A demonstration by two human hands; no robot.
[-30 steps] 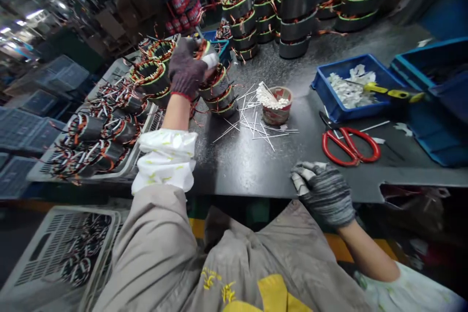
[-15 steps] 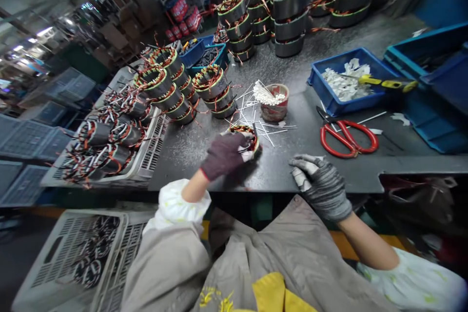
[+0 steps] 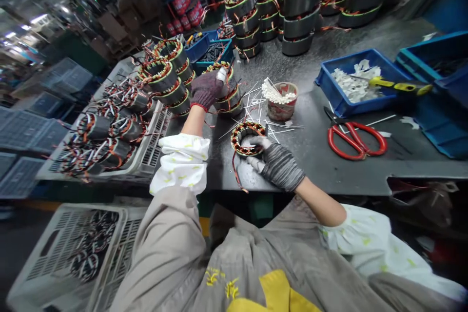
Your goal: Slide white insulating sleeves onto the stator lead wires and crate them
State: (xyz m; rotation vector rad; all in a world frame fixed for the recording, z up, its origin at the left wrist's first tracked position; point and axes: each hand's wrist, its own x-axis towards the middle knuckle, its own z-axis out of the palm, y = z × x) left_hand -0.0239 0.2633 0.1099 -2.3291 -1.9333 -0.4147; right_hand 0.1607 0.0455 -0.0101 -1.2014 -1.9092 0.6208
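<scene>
A wound stator ring (image 3: pixel 247 137) with copper coils lies flat on the dark bench near its front edge. My right hand (image 3: pixel 276 165), in a grey striped glove, rests on the ring's near side with its fingers curled over the rim. My left hand (image 3: pixel 206 89), in a dark glove with a red cuff, reaches out to a short stack of stators (image 3: pixel 225 92) and closes on the top one. White sticks (image 3: pixel 256 117) lie scattered between the stack and the ring.
A small tub of white sticks (image 3: pixel 281 101), red scissors (image 3: pixel 356 139) and a blue bin of white scraps (image 3: pixel 356 85) sit to the right. A grey crate of stators (image 3: pixel 109 126) stands left, another crate (image 3: pixel 69 253) below. Tall stator stacks (image 3: pixel 292 9) line the back, where another person's sleeve shows.
My left hand set one stator on the bench in front of me, then reached back out to the stack. My right hand moved left from the bench edge onto that stator.
</scene>
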